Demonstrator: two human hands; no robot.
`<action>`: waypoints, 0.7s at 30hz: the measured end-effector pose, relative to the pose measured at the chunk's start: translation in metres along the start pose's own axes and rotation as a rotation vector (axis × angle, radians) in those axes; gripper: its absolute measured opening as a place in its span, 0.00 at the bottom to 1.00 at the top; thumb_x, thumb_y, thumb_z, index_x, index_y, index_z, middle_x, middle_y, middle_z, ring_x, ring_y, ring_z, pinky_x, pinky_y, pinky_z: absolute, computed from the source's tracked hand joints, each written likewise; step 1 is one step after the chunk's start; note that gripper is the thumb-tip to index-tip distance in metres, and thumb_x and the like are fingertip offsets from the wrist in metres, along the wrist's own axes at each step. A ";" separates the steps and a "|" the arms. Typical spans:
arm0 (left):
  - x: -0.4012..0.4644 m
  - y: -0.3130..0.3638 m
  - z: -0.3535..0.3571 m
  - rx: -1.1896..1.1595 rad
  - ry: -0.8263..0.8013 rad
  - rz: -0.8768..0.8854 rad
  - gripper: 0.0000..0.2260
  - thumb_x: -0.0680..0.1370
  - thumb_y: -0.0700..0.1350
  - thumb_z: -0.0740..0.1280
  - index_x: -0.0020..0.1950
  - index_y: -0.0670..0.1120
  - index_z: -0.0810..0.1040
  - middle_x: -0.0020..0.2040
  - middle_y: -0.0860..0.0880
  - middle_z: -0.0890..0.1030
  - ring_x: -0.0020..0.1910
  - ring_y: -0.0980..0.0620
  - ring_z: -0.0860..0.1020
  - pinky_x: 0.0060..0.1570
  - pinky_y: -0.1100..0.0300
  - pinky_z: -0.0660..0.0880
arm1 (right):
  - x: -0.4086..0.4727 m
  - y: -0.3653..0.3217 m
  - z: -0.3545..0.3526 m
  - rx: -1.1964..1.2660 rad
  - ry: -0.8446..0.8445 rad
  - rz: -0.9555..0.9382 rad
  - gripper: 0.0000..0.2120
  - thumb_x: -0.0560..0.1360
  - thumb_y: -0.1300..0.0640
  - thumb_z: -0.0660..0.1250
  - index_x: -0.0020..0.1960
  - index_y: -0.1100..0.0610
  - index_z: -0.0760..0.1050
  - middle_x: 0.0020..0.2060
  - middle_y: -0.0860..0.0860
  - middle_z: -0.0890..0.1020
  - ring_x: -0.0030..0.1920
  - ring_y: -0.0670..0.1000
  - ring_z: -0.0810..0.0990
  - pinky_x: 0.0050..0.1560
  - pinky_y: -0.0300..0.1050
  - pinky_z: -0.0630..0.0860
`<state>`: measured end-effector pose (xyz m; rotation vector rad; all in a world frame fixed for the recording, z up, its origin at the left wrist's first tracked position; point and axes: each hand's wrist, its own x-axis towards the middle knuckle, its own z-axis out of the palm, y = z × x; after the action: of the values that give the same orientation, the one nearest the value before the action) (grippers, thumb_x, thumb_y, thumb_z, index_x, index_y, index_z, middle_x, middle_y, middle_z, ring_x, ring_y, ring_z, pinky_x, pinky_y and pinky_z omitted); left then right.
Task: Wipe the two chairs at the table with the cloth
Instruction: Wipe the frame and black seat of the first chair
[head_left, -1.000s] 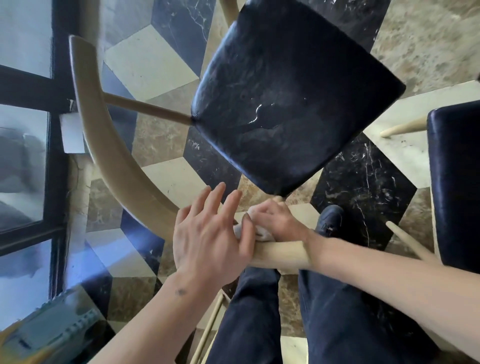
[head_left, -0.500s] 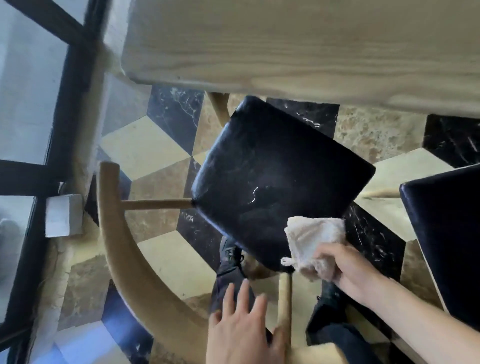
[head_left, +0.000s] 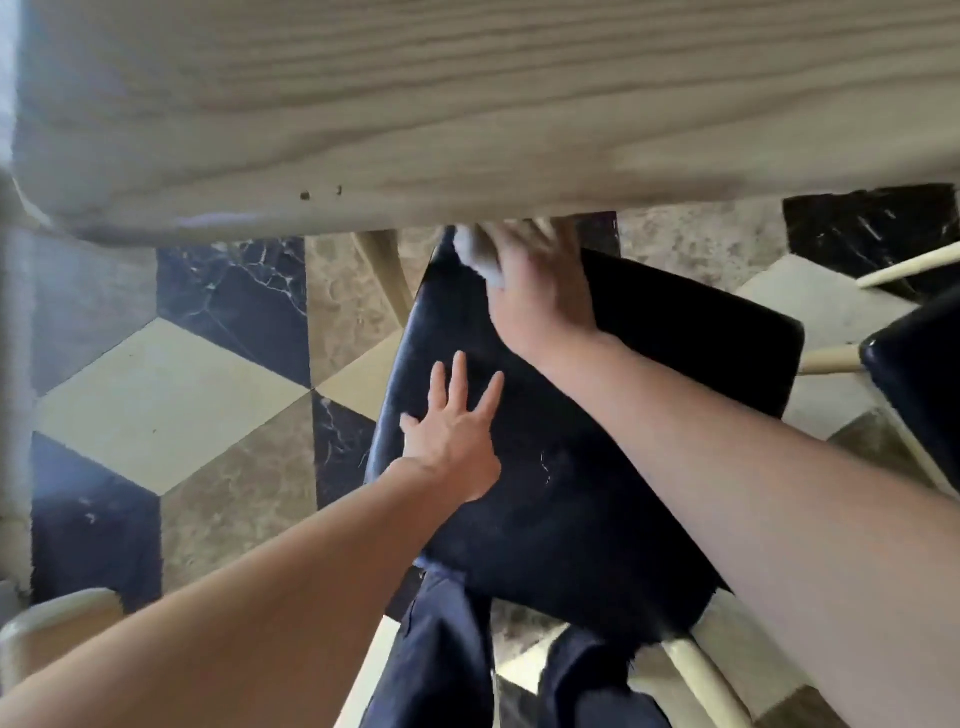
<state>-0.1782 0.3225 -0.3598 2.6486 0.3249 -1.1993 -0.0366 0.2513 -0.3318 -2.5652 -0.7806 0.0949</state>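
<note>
The near chair's black leather seat (head_left: 623, 493) fills the middle of the head view, partly tucked under the pale wooden table (head_left: 467, 104). My right hand (head_left: 540, 291) reaches to the seat's far edge just below the table rim and holds the white cloth (head_left: 480, 254) against the seat; most of the cloth is hidden under my hand. My left hand (head_left: 452, 431) lies flat on the seat's left side with fingers spread. A second chair's black seat (head_left: 919, 374) shows at the right edge.
The floor is marble in black, cream and brown diamonds (head_left: 171, 405). Pale wooden chair legs (head_left: 387, 270) stand under the table. A curved wooden chair back (head_left: 57, 623) sits at the lower left. My dark trouser legs (head_left: 447, 660) are below the seat.
My right hand carried the cloth from the chair back up onto the seat's far edge. My left hand left the backrest and now rests flat on the seat. The view shifted forward.
</note>
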 end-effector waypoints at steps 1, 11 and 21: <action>0.000 0.000 0.009 -0.004 -0.018 -0.006 0.45 0.75 0.41 0.64 0.81 0.58 0.37 0.80 0.46 0.29 0.79 0.42 0.30 0.73 0.30 0.54 | 0.006 -0.008 0.017 -0.111 -0.207 -0.042 0.24 0.77 0.60 0.56 0.71 0.50 0.72 0.70 0.55 0.74 0.71 0.57 0.67 0.74 0.56 0.58; 0.006 0.002 0.020 0.014 -0.002 0.013 0.42 0.79 0.39 0.61 0.81 0.57 0.35 0.80 0.45 0.29 0.78 0.41 0.30 0.72 0.28 0.55 | -0.006 0.023 0.052 -0.276 -0.513 0.038 0.27 0.84 0.54 0.52 0.82 0.46 0.55 0.83 0.48 0.48 0.82 0.52 0.43 0.79 0.60 0.41; 0.012 -0.007 0.010 0.033 -0.076 0.033 0.49 0.74 0.34 0.65 0.80 0.62 0.35 0.80 0.49 0.28 0.79 0.44 0.31 0.73 0.30 0.58 | -0.112 0.162 -0.018 -0.359 -0.388 0.412 0.39 0.77 0.64 0.63 0.81 0.45 0.51 0.83 0.47 0.48 0.82 0.52 0.43 0.80 0.52 0.41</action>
<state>-0.1798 0.3275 -0.3760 2.6169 0.2498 -1.3017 -0.0439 0.0640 -0.3948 -3.0679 -0.4063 0.6515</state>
